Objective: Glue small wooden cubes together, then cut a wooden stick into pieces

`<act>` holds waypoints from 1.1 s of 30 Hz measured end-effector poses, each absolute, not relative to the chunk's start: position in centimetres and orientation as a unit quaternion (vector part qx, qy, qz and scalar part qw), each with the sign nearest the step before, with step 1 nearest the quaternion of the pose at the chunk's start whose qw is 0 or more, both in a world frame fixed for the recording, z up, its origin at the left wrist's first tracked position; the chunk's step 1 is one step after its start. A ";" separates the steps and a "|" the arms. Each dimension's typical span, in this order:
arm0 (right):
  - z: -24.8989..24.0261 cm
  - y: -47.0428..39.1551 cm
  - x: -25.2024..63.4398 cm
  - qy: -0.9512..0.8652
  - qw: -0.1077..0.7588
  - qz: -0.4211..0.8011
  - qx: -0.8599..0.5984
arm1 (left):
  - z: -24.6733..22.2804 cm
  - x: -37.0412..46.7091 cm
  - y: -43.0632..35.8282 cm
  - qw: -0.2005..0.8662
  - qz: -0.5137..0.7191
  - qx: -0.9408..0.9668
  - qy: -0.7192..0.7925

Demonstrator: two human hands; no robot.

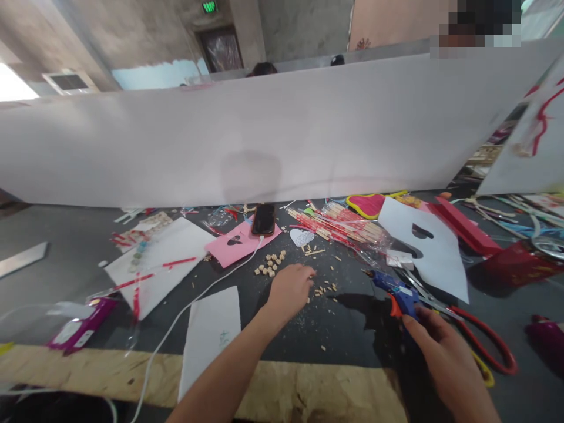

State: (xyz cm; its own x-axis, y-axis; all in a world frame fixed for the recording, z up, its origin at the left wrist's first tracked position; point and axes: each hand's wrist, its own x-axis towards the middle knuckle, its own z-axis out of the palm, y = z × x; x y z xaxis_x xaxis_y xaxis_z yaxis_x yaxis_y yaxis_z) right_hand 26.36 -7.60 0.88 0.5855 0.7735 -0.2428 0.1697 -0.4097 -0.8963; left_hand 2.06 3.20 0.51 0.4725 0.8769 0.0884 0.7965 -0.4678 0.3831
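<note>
My right hand (pixel 440 346) is wrapped round the handle of a blue glue gun (pixel 403 294) with an orange trigger, its nozzle pointing left above the dark table. My left hand (pixel 291 288) is lowered to the tabletop with its fingers curled; what is between the fingertips, if anything, is hidden. Right beside those fingertips lie small cut pieces of wooden stick (pixel 326 289). A cluster of little wooden cubes (pixel 269 264) sits just beyond the left hand. Red-handled scissors (pixel 482 341) lie beside and partly behind the right hand.
A phone (pixel 263 220) on pink paper (pixel 233 242) trails a white cable (pixel 198 296) across the table. Bundled sticks (pixel 339 226) and white sheets (pixel 425 247) lie farther back. A red can (pixel 522 261) stands at the right. A white board (pixel 176 141) closes off the far side.
</note>
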 end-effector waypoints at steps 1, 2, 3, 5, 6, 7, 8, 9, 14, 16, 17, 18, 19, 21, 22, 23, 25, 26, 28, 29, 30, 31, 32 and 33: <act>0.7 -7.8 26.1 -0.263 0.492 0.382 -0.737 | 0.4 2.1 3.1 0.150 0.135 0.845 0.494; 0.6 -8.0 25.9 -0.225 0.525 0.421 -0.705 | 0.3 2.2 3.1 0.153 0.133 0.846 0.493; 0.5 -8.1 25.6 -0.197 0.545 0.453 -0.677 | 0.3 2.3 3.1 0.154 0.130 0.847 0.491; 0.5 -8.3 25.2 -0.167 0.562 0.485 -0.649 | 0.1 2.4 3.0 0.156 0.125 0.850 0.487; 0.5 -8.4 25.0 -0.160 0.563 0.489 -0.647 | 0.1 2.4 3.0 0.158 0.123 0.852 0.484; 0.5 -8.5 24.9 -0.154 0.562 0.488 -0.650 | 0.1 2.4 2.9 0.158 0.124 0.853 0.482; 0.5 -8.5 24.7 -0.149 0.561 0.482 -0.656 | 0.1 2.4 2.9 0.157 0.126 0.854 0.481; 0.5 -8.5 24.6 -0.146 0.559 0.478 -0.662 | 0.3 2.5 2.8 0.154 0.128 0.855 0.479; -0.3 -8.4 24.2 -0.194 0.561 0.464 -0.657 | 1.2 4.0 4.0 0.113 0.106 0.876 0.457; -0.5 -8.4 24.2 -0.211 0.562 0.458 -0.656 | 1.3 5.1 5.0 0.109 0.102 0.883 0.445; -0.6 -8.4 24.2 -0.217 0.557 0.455 -0.660 | 1.3 5.7 5.6 0.108 0.097 0.887 0.438; -0.7 -8.4 24.2 -0.225 0.550 0.450 -0.667 | 1.2 6.3 6.1 0.107 0.092 0.890 0.433; -0.8 -8.5 24.2 -0.234 0.544 0.442 -0.674 | 1.0 6.9 6.6 0.107 0.086 0.893 0.430; -1.0 -8.5 24.4 -0.254 0.538 0.424 -0.683 | 0.5 7.7 7.2 0.110 0.074 0.895 0.426; -1.1 -8.5 24.5 -0.263 0.540 0.416 -0.682 | 0.2 8.0 7.4 0.113 0.070 0.894 0.427; -1.3 -8.5 24.6 -0.270 0.544 0.411 -0.680 | -0.1 8.2 7.5 0.116 0.067 0.893 0.430; -1.7 -8.5 24.7 -0.281 0.548 0.403 -0.677 | -0.5 8.3 7.6 0.127 0.067 0.887 0.438; -1.8 -8.5 24.8 -0.285 0.549 0.399 -0.677 | -0.6 8.2 7.5 0.134 0.070 0.884 0.442; -2.0 -8.5 24.8 -0.291 0.548 0.398 -0.676 | -0.5 7.9 7.3 0.153 0.084 0.876 0.450; -2.0 -8.5 24.8 -0.293 0.551 0.400 -0.672 | -0.3 7.7 7.1 0.165 0.094 0.871 0.453; -1.9 -8.5 24.8 -0.293 0.553 0.405 -0.666 | -0.1 7.4 6.8 0.180 0.107 0.865 0.456; -1.7 -8.6 24.8 -0.291 0.555 0.414 -0.660 | 0.2 7.1 6.4 0.196 0.122 0.858 0.459; -1.4 -8.6 24.7 -0.285 0.559 0.424 -0.654 | 0.5 6.7 5.9 0.213 0.138 0.849 0.463; -1.2 -8.7 24.6 -0.275 0.563 0.429 -0.650 | 0.8 6.2 5.3 0.232 0.156 0.839 0.467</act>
